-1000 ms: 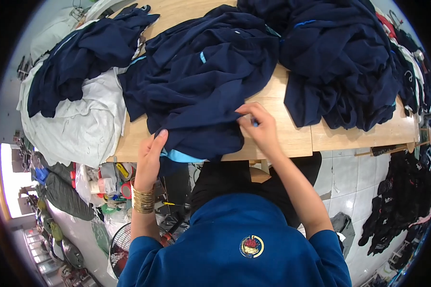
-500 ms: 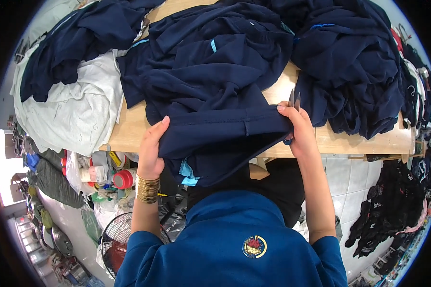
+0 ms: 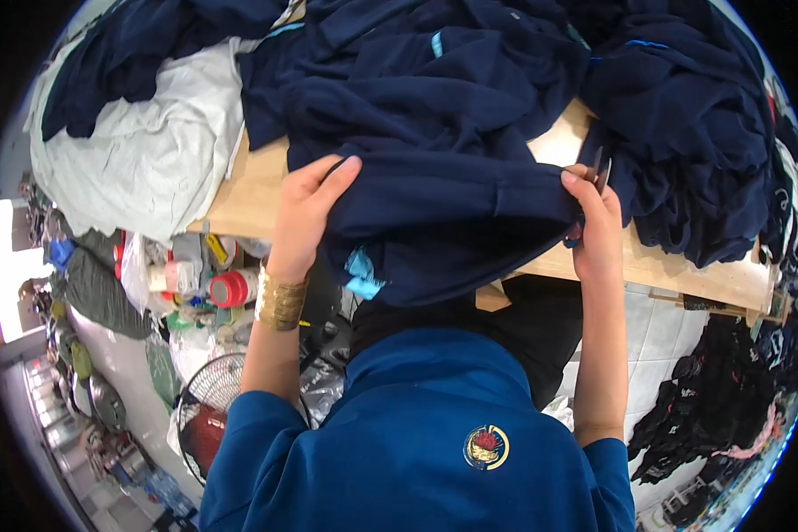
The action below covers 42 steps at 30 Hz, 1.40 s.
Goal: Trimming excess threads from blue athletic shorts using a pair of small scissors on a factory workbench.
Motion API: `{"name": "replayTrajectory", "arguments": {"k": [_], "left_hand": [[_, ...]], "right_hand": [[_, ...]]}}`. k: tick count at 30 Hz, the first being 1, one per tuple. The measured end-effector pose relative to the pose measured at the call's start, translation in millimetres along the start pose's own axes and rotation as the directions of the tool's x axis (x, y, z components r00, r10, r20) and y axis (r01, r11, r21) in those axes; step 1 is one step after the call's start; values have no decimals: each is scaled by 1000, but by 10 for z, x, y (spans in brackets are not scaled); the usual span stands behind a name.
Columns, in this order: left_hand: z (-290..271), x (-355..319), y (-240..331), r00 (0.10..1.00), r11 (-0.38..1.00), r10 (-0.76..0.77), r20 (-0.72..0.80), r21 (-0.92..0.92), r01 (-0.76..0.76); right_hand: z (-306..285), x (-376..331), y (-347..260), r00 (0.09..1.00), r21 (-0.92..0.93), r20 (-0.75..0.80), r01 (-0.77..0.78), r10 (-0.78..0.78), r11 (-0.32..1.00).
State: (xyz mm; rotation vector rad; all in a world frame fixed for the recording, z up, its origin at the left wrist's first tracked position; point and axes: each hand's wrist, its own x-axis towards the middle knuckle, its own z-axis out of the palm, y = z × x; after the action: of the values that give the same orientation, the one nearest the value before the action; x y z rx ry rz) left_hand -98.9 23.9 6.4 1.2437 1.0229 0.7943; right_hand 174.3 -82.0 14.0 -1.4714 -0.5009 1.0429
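Observation:
A navy garment [image 3: 452,191] is stretched between my two hands, its open edge facing me with the dark inside showing. My left hand [image 3: 306,213] is closed on the left end of that edge, thumb on top. Gold bangles circle the left wrist. On the right end, my right hand [image 3: 597,217] pinches the cloth under its thumb and also keeps a pair of scissors [image 3: 601,170], blades pointing away from me. Light blue tags [image 3: 363,275] hang inside the opening near my left hand. The rest of the garment lies in folds on the table.
The wooden table [image 3: 674,270] carries more navy garments [image 3: 683,133] at the right and a white cloth [image 3: 164,146] at the left. Below the left edge are a red-lidded jar [image 3: 230,289] and a fan [image 3: 211,408]. Dark clothes [image 3: 723,390] lie at the lower right.
The whole view has shifted, so table and hands sit higher in it. My left fingers now curl over the garment's edge, and the opening hangs at a different slant. Both hands keep their hold.

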Motion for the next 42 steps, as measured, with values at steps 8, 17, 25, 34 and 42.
{"name": "replayTrajectory", "arguments": {"k": [8, 17, 25, 34, 42], "left_hand": [[-293, -298, -186, 929, 731, 357, -99, 649, -211], [-199, -873, -824, 695, 870, -457, 555, 116, 479], [223, -941, -543, 922, 757, -231, 311, -538, 371], [294, -836, -390, 849, 644, -181, 497, -592, 484], [454, -791, -342, 737, 667, -373, 563, -390, 635]], "right_hand": [[125, -69, 144, 999, -88, 48, 0, 4, 996], [162, -53, 85, 999, -52, 39, 17, -15, 998], [-2, -31, 67, 990, 75, -130, 67, -57, 995], [-184, -41, 43, 959, 111, -266, 136, -103, 984], [-872, 49, -55, 866, -79, -320, 379, -384, 922]]}}
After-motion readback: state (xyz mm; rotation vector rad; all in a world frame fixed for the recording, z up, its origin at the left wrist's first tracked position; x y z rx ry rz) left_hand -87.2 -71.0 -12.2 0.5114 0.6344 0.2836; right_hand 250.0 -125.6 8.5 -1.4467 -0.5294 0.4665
